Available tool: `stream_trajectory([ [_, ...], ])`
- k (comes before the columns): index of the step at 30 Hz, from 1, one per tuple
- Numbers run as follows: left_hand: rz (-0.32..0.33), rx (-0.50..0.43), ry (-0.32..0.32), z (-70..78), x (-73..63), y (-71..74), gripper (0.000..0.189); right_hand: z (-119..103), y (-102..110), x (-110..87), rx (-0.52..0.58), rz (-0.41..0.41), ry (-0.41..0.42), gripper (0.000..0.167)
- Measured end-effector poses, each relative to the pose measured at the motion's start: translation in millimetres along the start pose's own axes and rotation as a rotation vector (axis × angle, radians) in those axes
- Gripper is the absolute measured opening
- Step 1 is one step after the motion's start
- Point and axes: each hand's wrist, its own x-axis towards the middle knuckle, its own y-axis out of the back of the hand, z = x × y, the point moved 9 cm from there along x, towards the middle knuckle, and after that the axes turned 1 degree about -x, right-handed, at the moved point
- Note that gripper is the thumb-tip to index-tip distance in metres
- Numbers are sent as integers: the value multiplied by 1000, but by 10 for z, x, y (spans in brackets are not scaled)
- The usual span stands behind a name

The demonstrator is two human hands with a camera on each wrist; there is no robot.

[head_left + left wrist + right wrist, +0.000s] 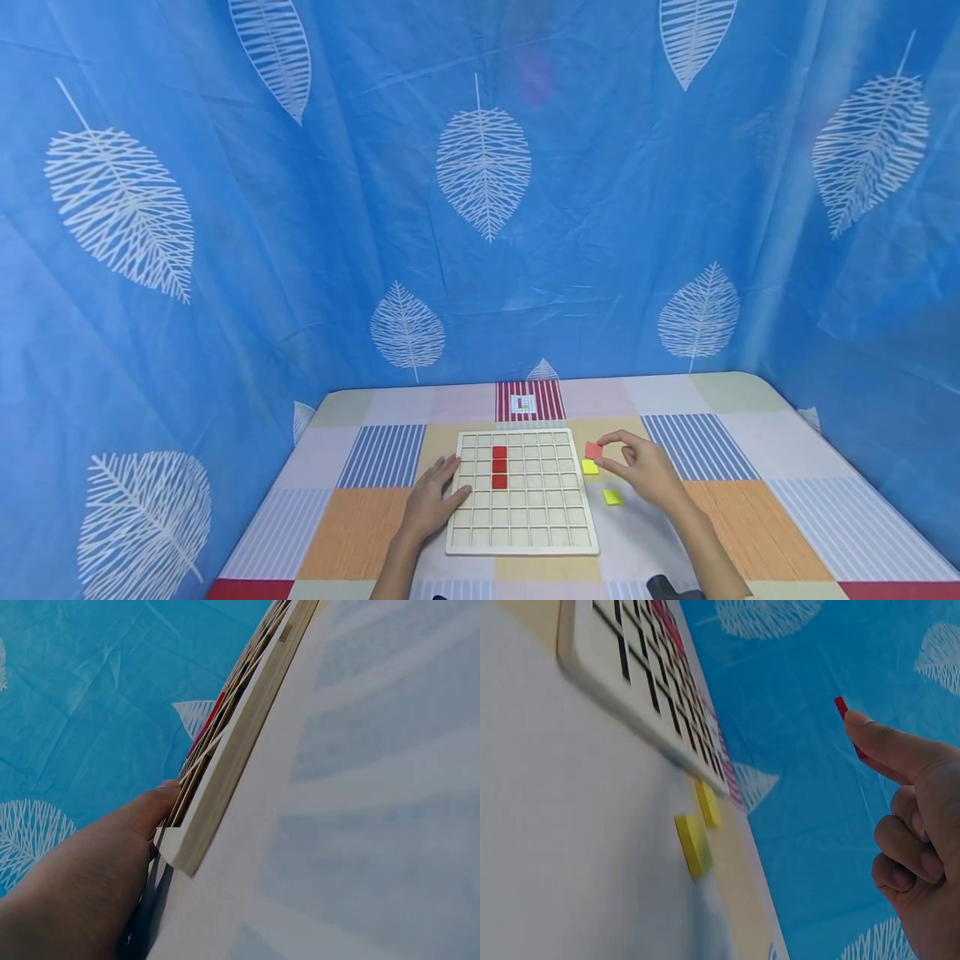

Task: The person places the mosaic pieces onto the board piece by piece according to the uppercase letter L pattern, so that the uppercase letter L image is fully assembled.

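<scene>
A cream grid board (480, 540) lies flat on the table, with a short column of red square tiles (499, 467) in its cells. My left hand (431, 502) rests on the board's left edge, fingers fairly straight; the left wrist view shows the thumb (154, 806) against the rim. Between thumb and index finger my right hand (651, 473) pinches another red tile (593, 451), held above the table just right of the board. Below that tile lies one yellow tile (590, 467), and a second yellow tile (613, 497) is a little nearer to me.
A patchwork-patterned cloth (375, 533) covers the table. At its far side, on a red-striped patch, sits a small card (523, 404) with a printed grid. Blue curtains (585, 250) with white leaf prints hang behind and at both sides.
</scene>
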Motion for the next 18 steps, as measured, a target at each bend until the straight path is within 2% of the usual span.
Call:
stream_trajectory([
  [8,14,2,-13,18,-11,19,60,-395,-349,114,63,16,123,28],
  [18,-4,-7,-15,18,-8,16,60,-664,-1102,75,65,-137,126,29],
])
